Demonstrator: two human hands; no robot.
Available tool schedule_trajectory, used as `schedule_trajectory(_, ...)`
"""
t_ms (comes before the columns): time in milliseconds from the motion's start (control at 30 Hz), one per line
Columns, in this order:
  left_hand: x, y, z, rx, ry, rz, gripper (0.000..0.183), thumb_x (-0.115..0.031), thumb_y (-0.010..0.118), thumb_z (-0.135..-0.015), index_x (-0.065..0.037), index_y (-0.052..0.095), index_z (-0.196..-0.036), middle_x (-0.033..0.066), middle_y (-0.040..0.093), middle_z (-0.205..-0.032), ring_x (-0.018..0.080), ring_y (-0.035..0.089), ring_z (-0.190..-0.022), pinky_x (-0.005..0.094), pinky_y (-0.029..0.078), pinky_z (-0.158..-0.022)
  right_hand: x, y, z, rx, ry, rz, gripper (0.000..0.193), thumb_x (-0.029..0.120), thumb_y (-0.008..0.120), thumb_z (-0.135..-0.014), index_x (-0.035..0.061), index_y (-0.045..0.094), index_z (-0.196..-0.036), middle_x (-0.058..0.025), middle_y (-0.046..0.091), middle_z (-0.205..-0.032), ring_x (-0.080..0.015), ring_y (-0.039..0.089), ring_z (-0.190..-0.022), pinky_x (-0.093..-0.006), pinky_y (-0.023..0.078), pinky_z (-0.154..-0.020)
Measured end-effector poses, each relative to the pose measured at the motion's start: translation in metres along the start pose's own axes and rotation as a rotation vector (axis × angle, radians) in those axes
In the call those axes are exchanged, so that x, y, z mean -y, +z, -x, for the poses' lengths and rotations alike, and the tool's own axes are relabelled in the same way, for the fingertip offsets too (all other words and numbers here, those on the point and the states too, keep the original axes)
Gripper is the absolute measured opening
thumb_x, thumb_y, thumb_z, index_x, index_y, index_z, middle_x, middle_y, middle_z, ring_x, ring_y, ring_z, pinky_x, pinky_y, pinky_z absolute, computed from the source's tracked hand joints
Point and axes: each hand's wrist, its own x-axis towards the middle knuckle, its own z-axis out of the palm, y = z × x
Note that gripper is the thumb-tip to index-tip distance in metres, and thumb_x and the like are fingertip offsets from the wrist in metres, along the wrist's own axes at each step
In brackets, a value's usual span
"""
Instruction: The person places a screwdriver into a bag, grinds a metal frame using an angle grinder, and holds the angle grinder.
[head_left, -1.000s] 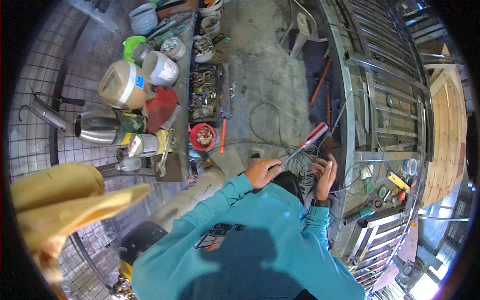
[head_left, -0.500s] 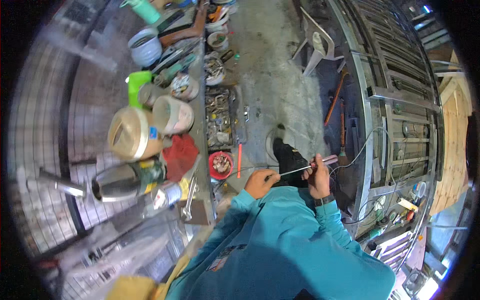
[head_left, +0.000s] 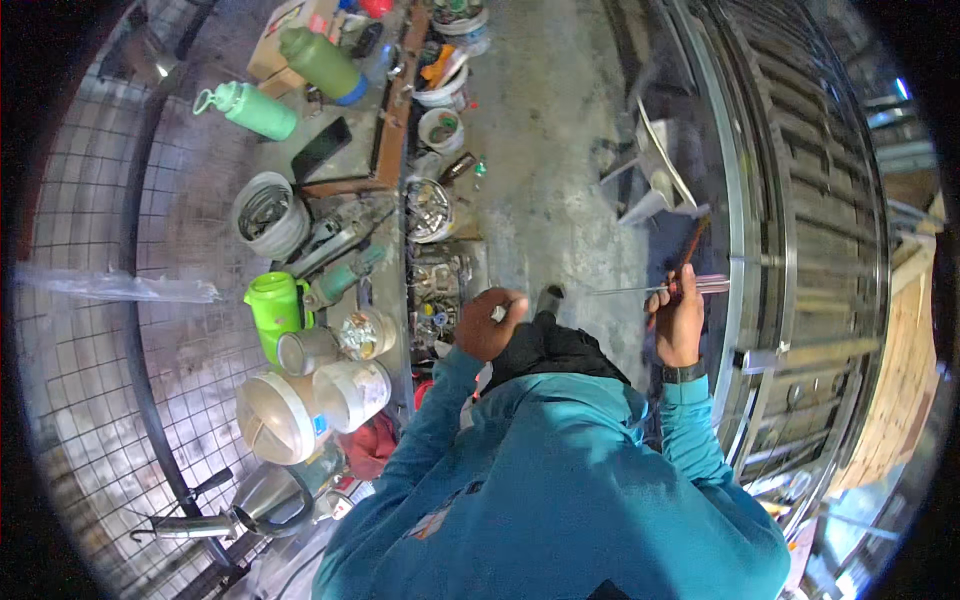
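Above the grey concrete floor (head_left: 545,150), the right hand (head_left: 681,322) grips a red-handled metal screwdriver (head_left: 713,284); careless swinging could jab the left hand (head_left: 486,325), curled, contents unclear.

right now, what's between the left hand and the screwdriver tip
In the head view, the person's foot and grey floor show through the gap between the left hand and the screwdriver.

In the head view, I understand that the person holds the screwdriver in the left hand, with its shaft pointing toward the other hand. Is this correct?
Not quite: the head view shows the screwdriver in the right hand, not the left. Its shaft does point toward the other hand, as you say.
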Motion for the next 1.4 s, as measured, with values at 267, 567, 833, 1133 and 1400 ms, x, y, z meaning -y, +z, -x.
schedule_trajectory(267, -0.062, 0.009, -0.17, 0.057, 0.055, 0.22, 0.029, -0.029, 0.068, -0.095, -0.003, 0.073, -0.106, 0.0189, 0.073, -0.097, 0.0325, 0.071, -0.089, 0.0397, 0.054, -0.081, 0.028, 0.11, -0.118, 0.12, 0.086, -0.123, 0.032, 0.038, 0.058, -0.104, 0.0085, 0.054, -0.091, 0.0, 0.047, -0.078, -0.0149, 0.049, -0.061, -0.0348, 0.045, -0.058)
schedule_trajectory(567, -0.032, -0.035, -0.421, -0.04, 0.043, 0.14, 0.031, -0.033, 0.07, -0.095, -0.002, 0.075, -0.092, 0.0182, 0.074, -0.085, 0.0302, 0.073, -0.081, 0.0416, 0.055, -0.07, 0.091, 0.237, -0.317, 0.037, 0.007, -0.243, 0.028, 0.037, 0.061, -0.103, 0.0119, 0.056, -0.092, 0.0028, 0.048, -0.077, -0.0123, 0.049, -0.062, -0.0328, 0.046, -0.059)
schedule_trajectory(833, -0.077, -0.106, -0.672, 0.18, -0.019, -0.086, 0.03, -0.03, 0.069, -0.096, -0.001, 0.072, -0.092, 0.0124, 0.071, -0.079, 0.0245, 0.071, -0.079, 0.0372, 0.055, -0.073, 0.214, 0.326, -0.468, -0.063, -0.066, -0.32, 0.034, 0.045, 0.06, -0.101, 0.0107, 0.058, -0.096, -0.001, 0.048, -0.067, -0.0187, 0.052, -0.06, -0.0345, 0.043, -0.063)
schedule_trajectory(1133, -0.136, -0.072, -0.883, 0.277, 0.287, 0.154, 0.03, -0.03, 0.07, -0.093, -0.004, 0.075, -0.107, 0.0159, 0.075, -0.097, 0.0251, 0.073, -0.089, 0.0366, 0.055, -0.08, 0.243, 0.425, -0.647, -0.058, 0.03, -0.365, 0.037, 0.044, 0.059, -0.102, 0.0091, 0.055, -0.09, -0.0012, 0.048, -0.062, -0.0187, 0.053, -0.056, -0.0339, 0.045, -0.056)
schedule_trajectory(1400, -0.113, -0.089, -1.05, 0.078, -0.093, 0.048, 0.044, -0.041, 0.068, -0.096, 0.003, 0.074, -0.096, 0.0167, 0.074, -0.082, 0.0242, 0.071, -0.076, 0.0365, 0.054, -0.071, 0.304, 0.559, -0.829, 0.195, 0.025, -0.055, 0.03, 0.038, 0.059, -0.104, 0.0104, 0.059, -0.091, -0.0002, 0.052, -0.067, -0.0158, 0.057, -0.061, -0.0347, 0.049, -0.061)
